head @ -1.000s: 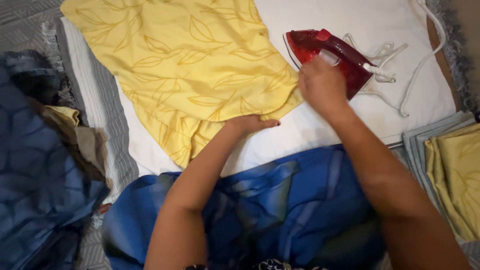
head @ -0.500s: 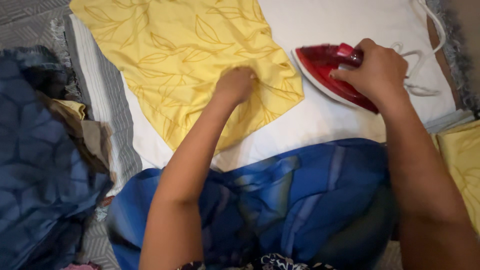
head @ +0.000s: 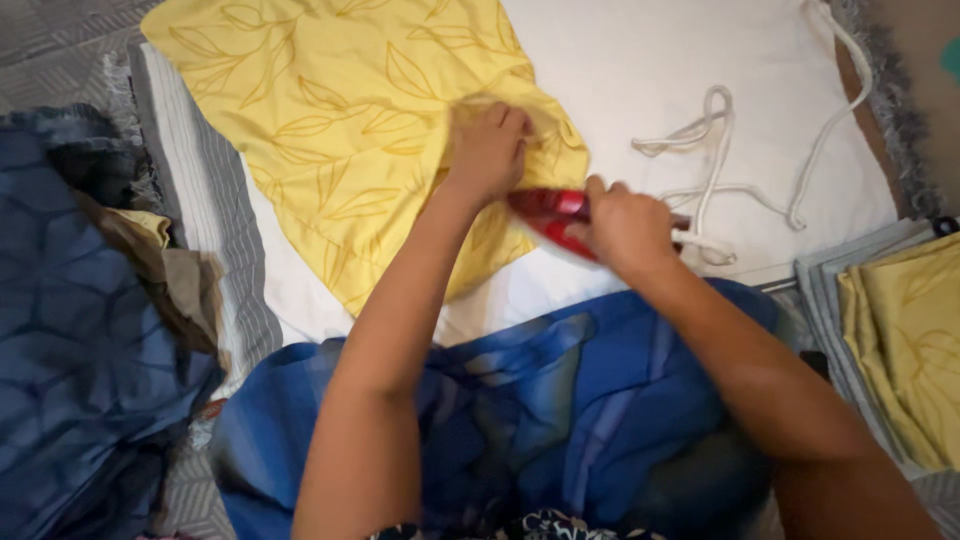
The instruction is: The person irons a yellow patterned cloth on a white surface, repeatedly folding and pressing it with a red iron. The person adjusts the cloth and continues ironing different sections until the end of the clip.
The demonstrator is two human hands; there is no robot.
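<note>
The right hand [head: 625, 225] is closed around the handle of the red iron [head: 548, 212], whose nose meets the near edge of the yellow leaf-print cloth [head: 340, 130]. The left hand [head: 487, 150] presses down on that cloth, fingers curled, just ahead of the iron. The cloth lies on a white padded sheet [head: 640, 60]. Judgement: the fabric should be held taut and flat, fingers kept off the soleplate's path, and the white cord [head: 715, 140] kept behind. No containers are visible; folded yellow cloths [head: 905, 340] are stacked at right.
</note>
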